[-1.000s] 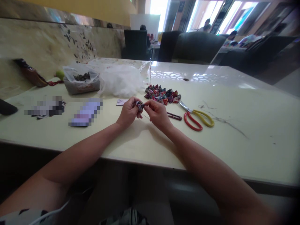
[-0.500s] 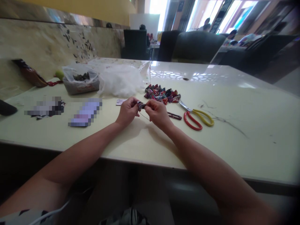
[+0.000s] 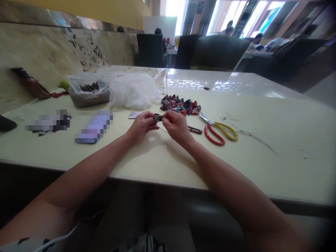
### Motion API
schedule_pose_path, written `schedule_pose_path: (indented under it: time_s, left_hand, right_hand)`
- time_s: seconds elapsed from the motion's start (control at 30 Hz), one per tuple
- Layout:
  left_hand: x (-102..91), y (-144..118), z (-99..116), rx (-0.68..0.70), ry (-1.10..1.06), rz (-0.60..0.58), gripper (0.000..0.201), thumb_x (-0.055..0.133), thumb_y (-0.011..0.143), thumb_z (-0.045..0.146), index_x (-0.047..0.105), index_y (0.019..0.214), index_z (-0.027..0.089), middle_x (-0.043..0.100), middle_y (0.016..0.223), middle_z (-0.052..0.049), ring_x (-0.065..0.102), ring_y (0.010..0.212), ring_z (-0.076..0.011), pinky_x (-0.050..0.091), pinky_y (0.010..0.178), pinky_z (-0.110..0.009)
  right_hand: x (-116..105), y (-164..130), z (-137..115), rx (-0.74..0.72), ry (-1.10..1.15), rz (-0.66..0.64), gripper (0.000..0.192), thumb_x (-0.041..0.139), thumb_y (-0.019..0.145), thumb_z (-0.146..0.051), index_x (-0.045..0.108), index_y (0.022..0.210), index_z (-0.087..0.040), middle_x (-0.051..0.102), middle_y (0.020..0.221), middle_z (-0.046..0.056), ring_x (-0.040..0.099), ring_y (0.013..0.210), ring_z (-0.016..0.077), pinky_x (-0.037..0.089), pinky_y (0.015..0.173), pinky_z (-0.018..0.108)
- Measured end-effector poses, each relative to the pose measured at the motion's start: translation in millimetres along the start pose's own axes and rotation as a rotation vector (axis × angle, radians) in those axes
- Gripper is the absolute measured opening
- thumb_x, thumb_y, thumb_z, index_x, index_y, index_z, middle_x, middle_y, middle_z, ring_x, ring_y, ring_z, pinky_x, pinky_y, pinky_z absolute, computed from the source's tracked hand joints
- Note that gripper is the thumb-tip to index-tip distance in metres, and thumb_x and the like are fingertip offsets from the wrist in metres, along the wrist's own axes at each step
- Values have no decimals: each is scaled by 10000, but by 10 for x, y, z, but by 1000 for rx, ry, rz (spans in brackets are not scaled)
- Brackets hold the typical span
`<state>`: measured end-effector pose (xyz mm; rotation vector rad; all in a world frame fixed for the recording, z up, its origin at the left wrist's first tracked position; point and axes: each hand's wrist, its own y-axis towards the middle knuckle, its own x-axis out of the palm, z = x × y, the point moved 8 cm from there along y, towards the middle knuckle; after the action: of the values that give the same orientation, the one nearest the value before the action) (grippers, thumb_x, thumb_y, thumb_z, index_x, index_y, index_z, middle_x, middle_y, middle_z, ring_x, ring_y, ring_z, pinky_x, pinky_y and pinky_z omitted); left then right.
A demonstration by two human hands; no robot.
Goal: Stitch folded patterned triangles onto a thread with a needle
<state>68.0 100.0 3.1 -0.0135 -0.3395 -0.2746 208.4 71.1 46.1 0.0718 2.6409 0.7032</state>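
Note:
Between my hands, just above the table, is a small dark patterned piece of fabric [image 3: 157,118]. My left hand [image 3: 143,124] is closed on its left side. The fingers and thumb of my right hand [image 3: 175,124] pinch its right end. A thin thread [image 3: 163,130] runs below the fabric between the hands; whether a needle is held cannot be made out. Just beyond my right hand lies a cluster of small colourful sewn fabric pieces [image 3: 181,105]. Scissors [image 3: 217,131] with one red and one yellow handle lie to the right, near a small dark red thread snipper [image 3: 194,130].
Left of my hands are a blurred phone-like object [image 3: 94,126] and blurred dark scraps [image 3: 48,122]. Farther back stand a plastic bag of dried material [image 3: 89,94] and white stuffing [image 3: 133,91]. Loose threads [image 3: 246,133] lie at right. Chairs [image 3: 220,52] and people are beyond the table.
The fingers of my left hand have shifted slightly around the fabric, and its lower fingers are a little more extended. The view has moved slightly; both hands stay on the fabric.

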Motion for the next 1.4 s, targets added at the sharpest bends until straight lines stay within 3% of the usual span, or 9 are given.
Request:
schedule_pose_path:
  time_s: [0.37,0.6,0.77,1.0,1.23,1.4]
  left_hand:
    - [-22,19,-3,9,-28,19,355,923,696,241,583,763,161,628,692,41,609,626,-70,605,706,-233]
    - [-5,20,-2,9,50,-13,415,923,705,305,538,804,185,617,677,59,565,544,-57,563,579,-208]
    - [-4,9,4,7,91,-1,366,878,708,241,533,818,186,591,659,76,524,506,-46,568,573,-217]
    - [-16,17,43,18,65,27,362,870,682,208,534,814,177,648,743,50,588,581,-56,574,610,-216]
    - [-14,6,94,87,122,19,200,761,739,146,577,809,179,575,634,71,505,517,-52,580,622,-224]
    - [20,1,131,125,212,-14,104,738,800,228,674,820,149,651,734,11,512,504,-52,534,545,-208]
  right_hand:
    - [0,-5,-39,3,-27,-9,207,568,828,-156,471,658,-224,459,592,-48,395,599,119,314,611,294]
    - [10,-15,-39,8,-9,-23,220,561,836,-155,460,654,-228,458,576,-49,399,591,121,323,618,293]
    - [5,-9,-38,5,-44,-12,232,558,810,-130,440,634,-227,464,586,-45,403,597,120,315,616,290]
    - [-8,1,-18,19,-45,-1,217,562,808,-141,451,643,-228,470,595,-40,412,599,126,325,625,296]
    - [-36,-2,19,29,2,24,203,562,817,-173,451,659,-234,461,586,-37,405,596,128,327,605,292]
    - [-67,1,53,43,44,39,189,565,826,-208,464,669,-237,461,595,-29,402,593,129,330,581,288]
